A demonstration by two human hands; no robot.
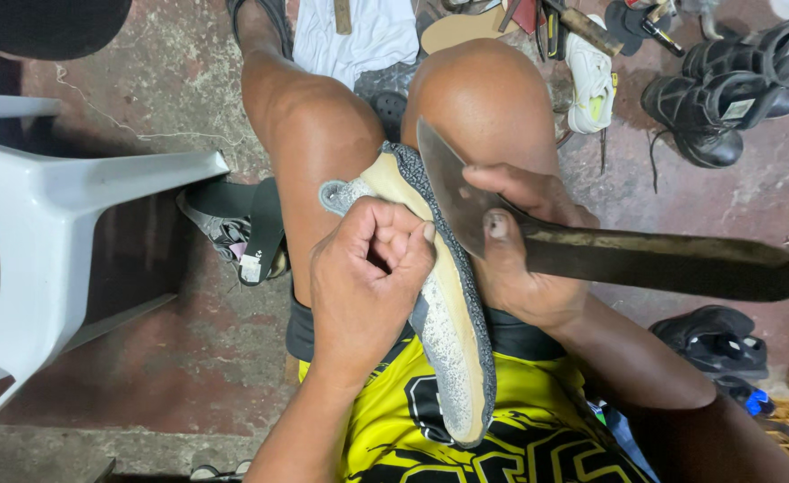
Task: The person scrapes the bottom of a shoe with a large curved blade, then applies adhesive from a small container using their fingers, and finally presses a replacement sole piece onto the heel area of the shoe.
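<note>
Item: grey speckled shoe [453,331], sole side up, tan underside showing. It lies along our lap between the knees, toe toward the knees, heel over the yellow jersey [394,429].

Left hand [363,286]: fingers curled together, clamped on the shoe's near edge and pressing it down.

Right hand [520,259]: closed on a broad knife [453,192] where blade meets its long dark handle [663,264]; index finger laid on the blade, whose edge rests just beyond our left-hand grip, against the shoe's rim.

Handling, as we judge it: light, the knit upper soft and yielding, the sole stiffer. Best held at the sole's edge, well clear of the blade.

Beyond the grip: black boots [725,103], white chair [63,224].
</note>
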